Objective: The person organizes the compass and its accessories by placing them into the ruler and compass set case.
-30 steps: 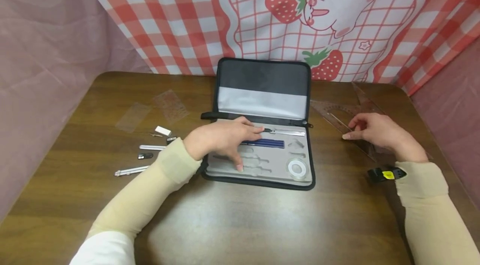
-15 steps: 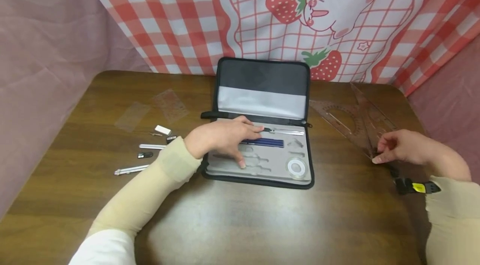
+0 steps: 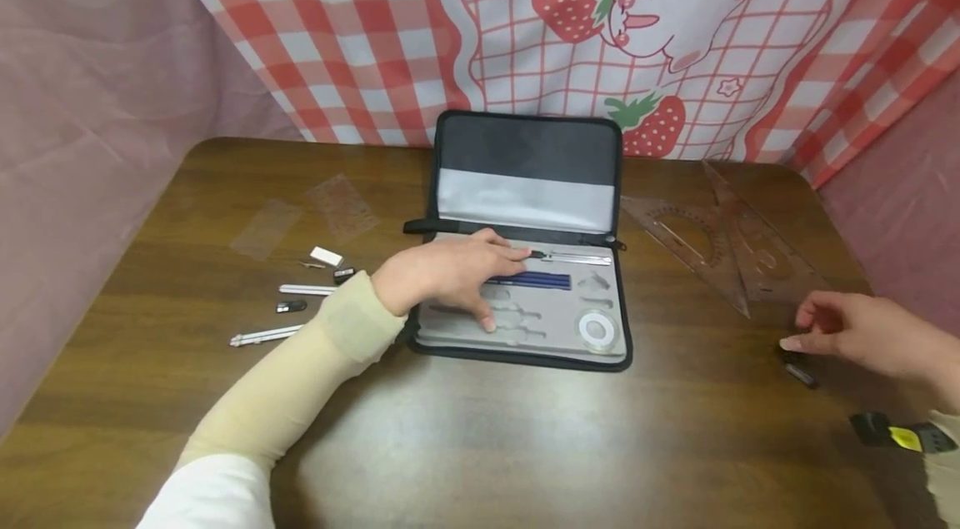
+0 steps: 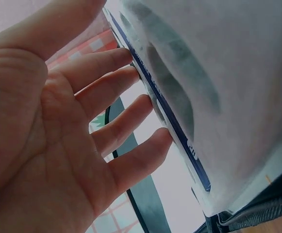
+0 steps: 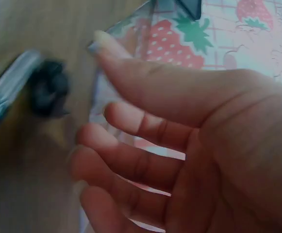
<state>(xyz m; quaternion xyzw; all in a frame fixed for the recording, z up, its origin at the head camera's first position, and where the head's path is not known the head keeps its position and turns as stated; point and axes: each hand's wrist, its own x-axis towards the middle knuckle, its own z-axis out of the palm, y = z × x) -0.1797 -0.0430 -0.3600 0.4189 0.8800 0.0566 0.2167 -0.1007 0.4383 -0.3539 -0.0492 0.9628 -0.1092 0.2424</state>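
Observation:
My left hand [image 3: 457,275] lies across the foam tray [image 3: 555,337] of an unzipped black case, fingers spread. In the left wrist view its fingertips touch the tray beside blue pencils [image 4: 167,109]; the head view also shows these pencils [image 3: 547,280]. My right hand [image 3: 862,337] hovers at the table's right, beside a small black item [image 3: 789,356] and a short dark-and-silver piece [image 3: 801,376]. The right wrist view shows this hand [image 5: 179,131] loosely curled, nothing between thumb and fingers, with the black item [image 5: 48,90], blurred, apart from it.
Two overlapping clear set squares [image 3: 780,262] lie back right. In the tray are a metal compass [image 3: 573,258] and a white ring [image 3: 597,331]. Left of the case lie a white eraser [image 3: 326,256], small black pieces [image 3: 291,306], white-silver sticks [image 3: 262,336] and clear sheets [image 3: 266,229].
My right hand has moved right and nearer, away from the set squares, to the small dark pieces, uncovering the set squares. My left hand has stayed on the tray.

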